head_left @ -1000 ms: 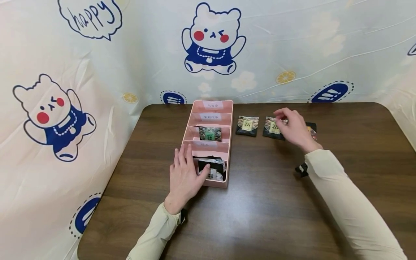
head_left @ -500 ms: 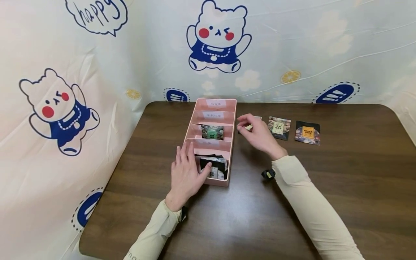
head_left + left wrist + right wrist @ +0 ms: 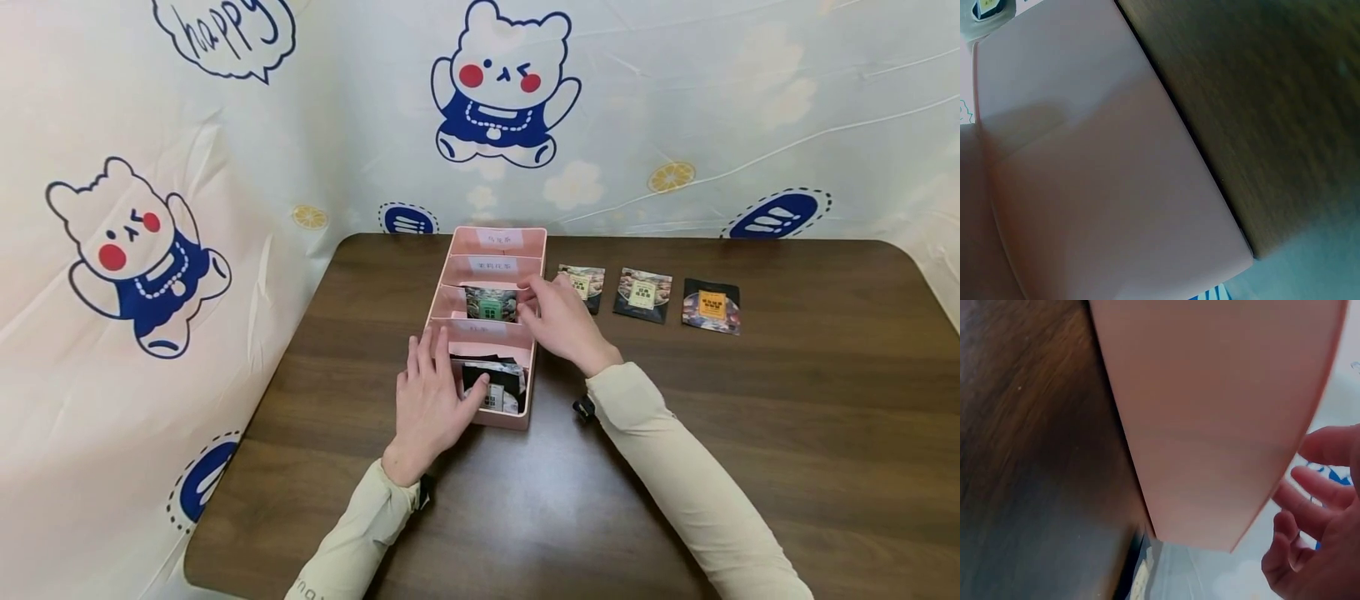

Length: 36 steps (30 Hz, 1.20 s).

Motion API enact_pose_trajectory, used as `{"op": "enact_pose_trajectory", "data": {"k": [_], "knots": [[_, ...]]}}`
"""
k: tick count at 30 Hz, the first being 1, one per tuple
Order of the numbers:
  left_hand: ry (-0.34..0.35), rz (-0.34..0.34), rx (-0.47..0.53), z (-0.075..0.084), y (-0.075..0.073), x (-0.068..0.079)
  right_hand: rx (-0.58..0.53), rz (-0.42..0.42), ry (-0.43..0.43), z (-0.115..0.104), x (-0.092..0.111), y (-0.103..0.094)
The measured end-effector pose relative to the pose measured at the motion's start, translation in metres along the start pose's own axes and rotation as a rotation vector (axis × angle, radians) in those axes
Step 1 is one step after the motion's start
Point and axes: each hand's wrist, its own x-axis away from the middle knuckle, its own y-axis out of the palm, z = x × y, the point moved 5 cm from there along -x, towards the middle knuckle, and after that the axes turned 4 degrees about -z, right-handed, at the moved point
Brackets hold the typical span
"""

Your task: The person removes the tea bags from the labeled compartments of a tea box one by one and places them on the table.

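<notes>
A pink divided box with labelled compartments stands on the wooden table. My left hand lies along its left rim, fingers straight, the thumb over the black sachets in the nearest compartment. My right hand is at the right rim, fingers loosely bent, fingertips right at the edge of a green-labelled sachet standing in a middle compartment. In the right wrist view, thumb and fingers reach over the box wall, the tips of some hidden behind it. The left wrist view is filled mostly by the box's side.
Right of the box, three flat sachets lie in a row: two with pale yellow labels, the nearer sachet partly behind my hand and the middle sachet, then an orange-labelled sachet. A printed curtain hangs behind the table.
My right hand has swept left, from over the loose sachets to the box's right rim, uncovering the middle and orange-labelled sachets. The left hand has stayed on the box. The head view has shifted slightly.
</notes>
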Motion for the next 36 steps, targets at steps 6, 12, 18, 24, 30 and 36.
{"op": "enact_pose_trajectory", "data": {"k": [6,12,18,24,30,36], "knots": [[-0.004,-0.011,-0.003,0.001,0.0,-0.001,0.108,0.019,0.049,-0.002,-0.005,0.006],[-0.003,-0.009,-0.005,0.001,0.0,-0.001,0.073,0.042,0.108,-0.001,-0.008,0.012],[0.0,0.004,-0.009,0.002,-0.001,0.0,0.031,0.078,0.146,0.0,-0.009,0.014],[0.002,0.007,-0.009,0.002,-0.001,-0.001,0.012,0.087,0.166,0.0,-0.008,0.014],[-0.003,-0.004,-0.007,0.002,0.0,-0.001,0.047,0.077,0.166,-0.001,-0.008,0.016],[-0.007,-0.007,-0.003,0.002,-0.001,0.0,0.074,0.074,0.168,-0.001,-0.008,0.018]]}}
